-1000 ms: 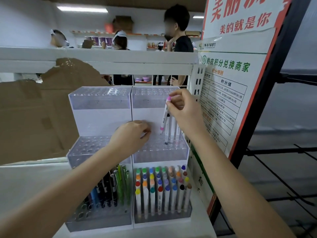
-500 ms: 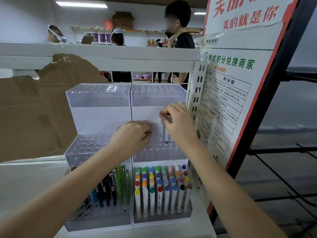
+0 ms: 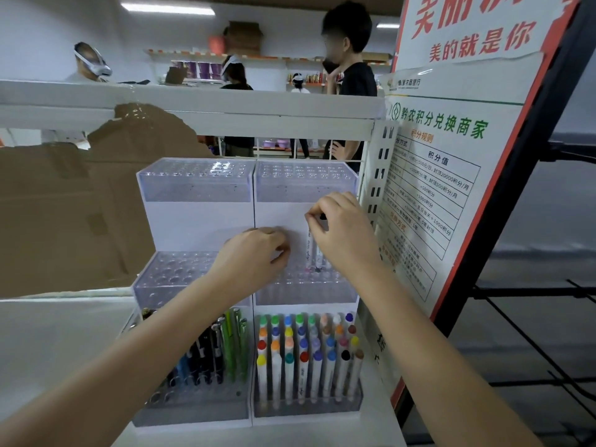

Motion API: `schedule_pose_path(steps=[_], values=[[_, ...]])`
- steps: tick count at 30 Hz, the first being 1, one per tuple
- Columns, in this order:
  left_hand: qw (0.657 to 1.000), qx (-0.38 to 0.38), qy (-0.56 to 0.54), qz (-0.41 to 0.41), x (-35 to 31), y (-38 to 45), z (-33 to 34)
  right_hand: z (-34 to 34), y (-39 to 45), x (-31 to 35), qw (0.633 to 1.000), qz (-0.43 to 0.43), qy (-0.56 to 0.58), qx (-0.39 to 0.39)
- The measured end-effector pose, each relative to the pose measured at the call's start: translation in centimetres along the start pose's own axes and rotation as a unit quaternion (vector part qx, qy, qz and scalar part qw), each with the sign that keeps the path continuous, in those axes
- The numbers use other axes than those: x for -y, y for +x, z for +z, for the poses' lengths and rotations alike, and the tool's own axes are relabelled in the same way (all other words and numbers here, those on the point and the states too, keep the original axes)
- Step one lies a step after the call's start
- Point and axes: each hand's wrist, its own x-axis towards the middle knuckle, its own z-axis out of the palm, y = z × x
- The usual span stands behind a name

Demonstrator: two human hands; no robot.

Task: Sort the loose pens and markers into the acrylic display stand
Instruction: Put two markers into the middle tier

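Note:
The acrylic display stand (image 3: 196, 188) has three stepped tiers of holes in two columns. My right hand (image 3: 342, 227) pinches the top of a white marker (image 3: 310, 250) that stands upright in the middle right tier, among a few other white markers. My left hand (image 3: 254, 256) is curled in front of the same tier, just left of those markers; whether it holds anything is hidden. The bottom right tier is full of white markers with coloured caps (image 3: 306, 353). Several dark and green pens (image 3: 219, 346) stand in the bottom left tier.
The stand sits on a white shelf (image 3: 48, 333). A cardboard sheet (image 3: 64, 214) stands to the left, a printed poster board (image 3: 451, 150) leans at the right. A white shelf beam (image 3: 225, 108) runs above. People stand in the background.
My right hand brought the pink-capped marker down from above the middle right tier into its holes, and its fingers now pinch the marker's top. My left hand stayed put.

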Motion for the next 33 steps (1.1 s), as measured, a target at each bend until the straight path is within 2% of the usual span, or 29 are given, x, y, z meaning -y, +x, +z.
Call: schedule_pose_path(steps=[3,9,14,22,28,31,33], values=[[1.000,-0.001,0.001,-0.006,0.3,-0.6,-1.2,0.2,-0.5,1.3,1.000,0.002,-0.003,-0.026],[0.999,-0.028,0.022,-0.015,3.9,-4.1,-4.8,2.2,-0.8,7.1,0.999,-0.021,0.011,-0.027],[0.995,-0.062,0.063,-0.055,9.6,-9.2,-8.5,5.5,-1.4,16.0,0.994,-0.060,0.086,0.003],[0.979,-0.044,0.095,-0.173,21.5,-21.0,-12.9,13.0,-3.5,31.9,0.975,-0.061,0.202,0.064],[0.963,0.049,0.099,-0.244,29.2,-29.4,-12.6,20.1,-7.7,37.5,0.963,0.011,0.195,0.184],[0.957,0.080,0.086,-0.265,31.5,-32.1,-11.4,22.9,-9.6,35.8,0.956,0.069,0.138,0.248],[0.953,0.094,0.075,-0.277,32.5,-32.9,-10.3,24.2,-10.1,33.9,0.952,0.119,0.102,0.262]])
